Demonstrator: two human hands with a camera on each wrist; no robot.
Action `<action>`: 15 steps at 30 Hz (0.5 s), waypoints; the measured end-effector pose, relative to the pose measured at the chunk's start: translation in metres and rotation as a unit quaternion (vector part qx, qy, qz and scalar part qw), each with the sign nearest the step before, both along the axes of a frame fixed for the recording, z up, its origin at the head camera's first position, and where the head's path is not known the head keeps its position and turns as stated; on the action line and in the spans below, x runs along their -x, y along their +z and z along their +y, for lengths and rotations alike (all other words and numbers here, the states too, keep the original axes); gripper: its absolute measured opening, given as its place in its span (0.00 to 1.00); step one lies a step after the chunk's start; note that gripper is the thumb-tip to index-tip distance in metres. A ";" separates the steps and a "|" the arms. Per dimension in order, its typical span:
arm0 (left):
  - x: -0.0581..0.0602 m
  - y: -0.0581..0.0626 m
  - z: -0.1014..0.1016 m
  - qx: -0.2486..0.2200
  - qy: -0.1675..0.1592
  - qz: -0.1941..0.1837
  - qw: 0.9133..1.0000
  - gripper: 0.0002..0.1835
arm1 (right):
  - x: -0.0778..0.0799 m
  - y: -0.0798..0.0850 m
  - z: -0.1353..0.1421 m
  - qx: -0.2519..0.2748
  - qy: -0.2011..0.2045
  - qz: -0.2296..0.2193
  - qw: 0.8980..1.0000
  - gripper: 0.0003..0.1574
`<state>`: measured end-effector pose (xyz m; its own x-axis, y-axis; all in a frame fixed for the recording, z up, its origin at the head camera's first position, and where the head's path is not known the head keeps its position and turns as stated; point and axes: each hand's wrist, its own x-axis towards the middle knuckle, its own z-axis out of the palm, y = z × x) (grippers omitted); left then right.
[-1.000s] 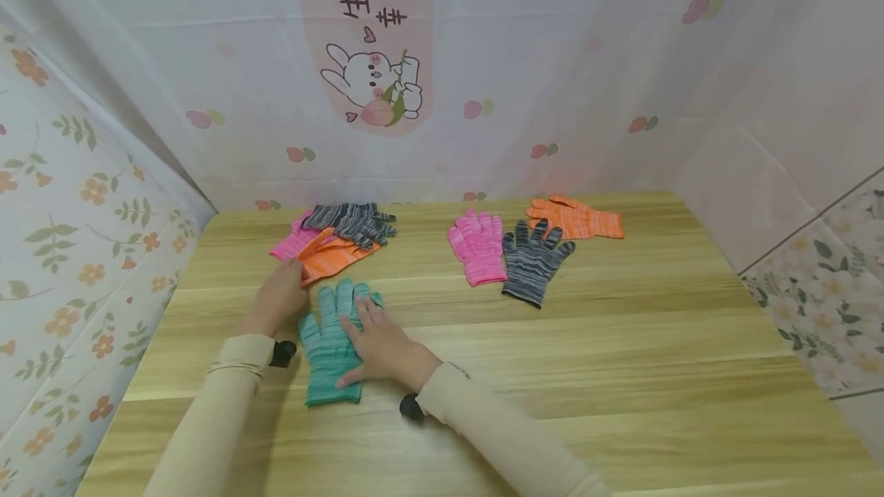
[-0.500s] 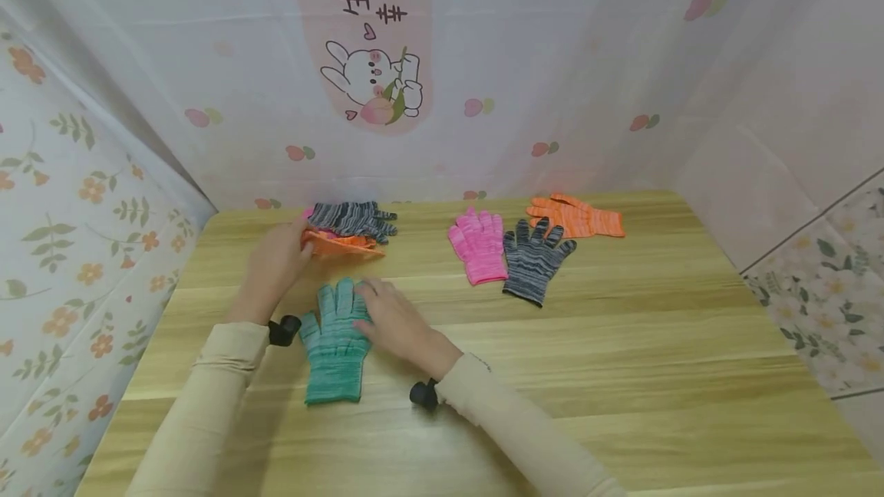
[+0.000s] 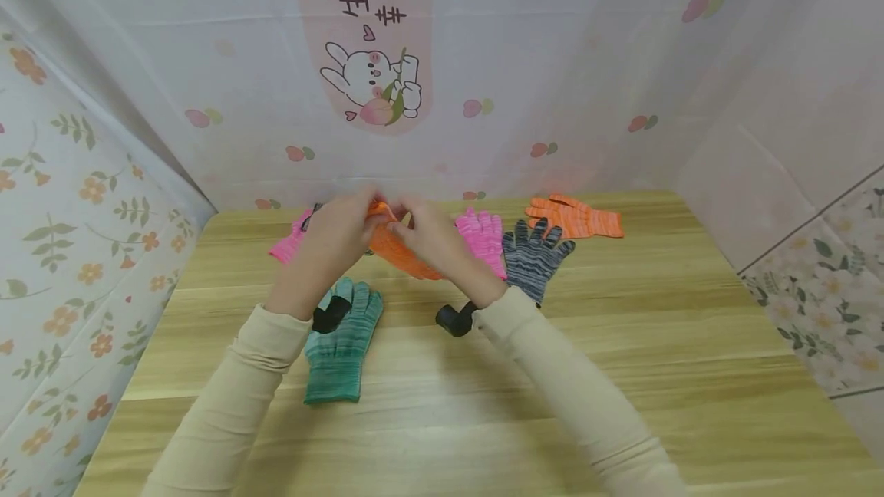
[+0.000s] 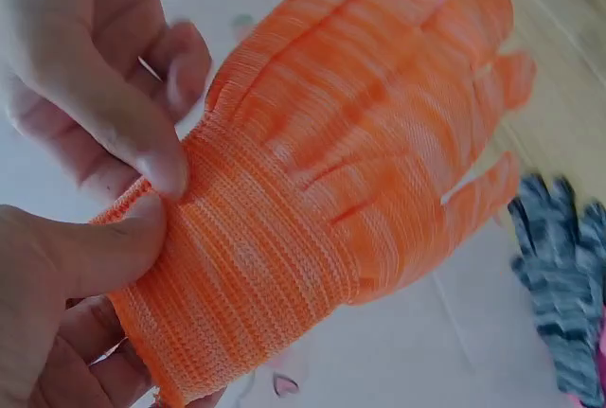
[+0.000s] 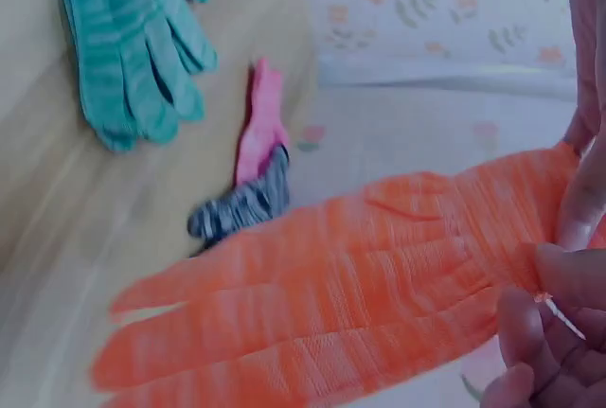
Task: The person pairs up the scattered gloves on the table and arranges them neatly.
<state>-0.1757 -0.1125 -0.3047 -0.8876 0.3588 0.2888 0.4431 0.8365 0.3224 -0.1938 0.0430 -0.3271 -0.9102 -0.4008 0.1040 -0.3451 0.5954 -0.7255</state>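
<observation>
Pinching the cuff of an orange glove with the left hand, thumb against fingers, and pinching the same cuff with the right hand. Holding it up off the table, beyond the green glove and slightly to its right, with glove fingers stretching away from both hands. Showing a short white thread at the cuff's edge (easy to miss, and visible only in the right wrist view). Having the green glove flat on the table, partly covered in the head view by a black wrist camera. Showing, beyond the green glove and to its left, a pink glove (with a striped grey glove against it, clearer in the right wrist view). Showing, beyond the green glove and well to its right, a second pink glove, just beside a second grey glove, plus a second orange glove farthest right. Dressed in cream sleeves, passing on either side of the green glove. Backed, well beyond the green glove, by a pale curtain printed with a white rabbit.
</observation>
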 end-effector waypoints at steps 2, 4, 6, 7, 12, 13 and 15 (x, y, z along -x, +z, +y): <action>-0.002 0.002 0.005 -0.016 -0.006 -0.012 1.000 0.12 | 0.002 0.003 0.007 -0.008 -0.009 0.009 1.000 0.09; -0.003 0.002 0.008 -0.019 -0.008 -0.016 1.000 0.13 | 0.004 0.004 0.015 -0.015 -0.015 0.017 1.000 0.07; -0.005 0.000 0.009 -0.018 -0.009 -0.017 1.000 0.12 | 0.003 0.003 0.022 -0.024 -0.018 0.032 0.999 0.08; -0.006 -0.002 0.010 -0.017 -0.011 -0.013 1.000 0.12 | 0.003 0.001 0.025 -0.027 -0.018 0.034 0.999 0.08; -0.019 -0.032 0.013 -0.012 -0.063 0.067 0.996 0.09 | -0.010 -0.019 0.039 -0.040 0.015 0.025 0.999 0.07; -0.024 -0.041 0.014 -0.011 -0.078 0.090 0.993 0.08 | -0.015 -0.025 0.042 -0.046 0.027 0.019 0.998 0.06; -0.036 -0.061 0.015 -0.008 -0.106 0.115 0.988 0.07 | -0.025 -0.041 0.048 -0.069 0.054 0.028 0.996 0.04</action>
<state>-0.1398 -0.0972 -0.3659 -0.7032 0.5238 0.4807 0.6713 0.7120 0.2061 -0.1686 0.0913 -0.3676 -0.8554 -0.5101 0.0898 -0.4498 0.6456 -0.6172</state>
